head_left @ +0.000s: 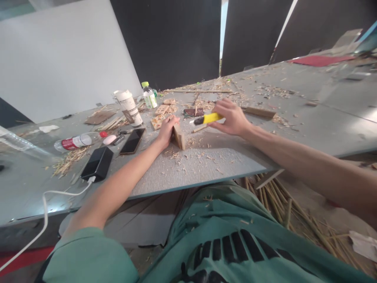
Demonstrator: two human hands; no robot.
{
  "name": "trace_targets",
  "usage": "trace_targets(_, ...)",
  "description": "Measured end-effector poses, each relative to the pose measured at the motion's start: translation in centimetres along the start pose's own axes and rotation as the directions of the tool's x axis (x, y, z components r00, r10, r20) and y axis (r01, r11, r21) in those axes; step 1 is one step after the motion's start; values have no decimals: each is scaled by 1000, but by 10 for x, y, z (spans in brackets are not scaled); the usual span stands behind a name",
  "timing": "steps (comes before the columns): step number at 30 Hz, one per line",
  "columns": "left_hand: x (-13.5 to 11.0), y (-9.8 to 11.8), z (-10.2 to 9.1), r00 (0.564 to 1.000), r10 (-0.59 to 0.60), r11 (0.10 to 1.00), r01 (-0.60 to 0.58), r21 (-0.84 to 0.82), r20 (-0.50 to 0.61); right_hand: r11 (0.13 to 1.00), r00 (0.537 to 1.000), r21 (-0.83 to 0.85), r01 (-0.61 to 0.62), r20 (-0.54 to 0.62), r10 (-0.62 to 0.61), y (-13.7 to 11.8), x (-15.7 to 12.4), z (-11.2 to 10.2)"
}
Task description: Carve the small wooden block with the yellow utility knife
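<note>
My left hand point(167, 129) rests on the grey table point(206, 165), its fingers curled against a small block of wood point(179, 136) that stands on edge. My right hand point(232, 117) is closed round a yellow utility knife point(209, 118) and what looks like a thin wooden stick point(200, 128). The knife's tip points left towards the block, a short way from it. Wood shavings point(188, 151) lie scattered round both hands.
Left of my hands lie a dark phone point(132, 141), a black power bank point(97, 163) with a white cable point(47, 204), a lying bottle point(77, 141), a paper cup point(129, 107) and a green-capped bottle point(149, 95). Bamboo sticks point(282, 200) lie on the floor under the table's edge.
</note>
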State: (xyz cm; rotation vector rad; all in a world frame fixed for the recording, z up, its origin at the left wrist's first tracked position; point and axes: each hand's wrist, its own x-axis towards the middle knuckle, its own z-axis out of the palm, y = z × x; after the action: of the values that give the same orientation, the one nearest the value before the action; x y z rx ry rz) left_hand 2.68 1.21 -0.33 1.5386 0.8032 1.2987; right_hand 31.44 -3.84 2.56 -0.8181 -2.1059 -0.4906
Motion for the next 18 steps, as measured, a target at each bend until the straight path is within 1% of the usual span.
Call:
trace_targets(1,0,1,0,1000,-5,1000,5,1,5,998,994,30,63,88,-66,-4,0,3)
trace_targets(3,-1,2,0,1000,-12,1000,12,1,14,982,957,75,172,225,-185,-15,2,9)
trace_targets(5,-2,3,1,1000,-10,1000,10,-4,16,964,912,84,252,313,-266,-23,3,14)
trace_targets(7,-2,4,1,1000,-7,1000,8,-12,15,953,881,65,295,368,-298,-28,4,17)
trace_targets(9,-2,3,2,1000,-12,1000,13,-20,17,955,871,36,295,401,-284,-28,2,18)
trace_targets(12,-1,1,1,1000,-22,999,23,-29,15,969,879,11,248,419,-229,-25,-2,19)
trace_targets(15,0,-1,0,1000,-22,999,23,-32,15,973,884,-6,232,419,-209,-24,-5,18)
trace_targets(18,1,-1,-1,1000,-21,999,22,-28,18,969,896,-46,241,393,-204,-28,-5,17)
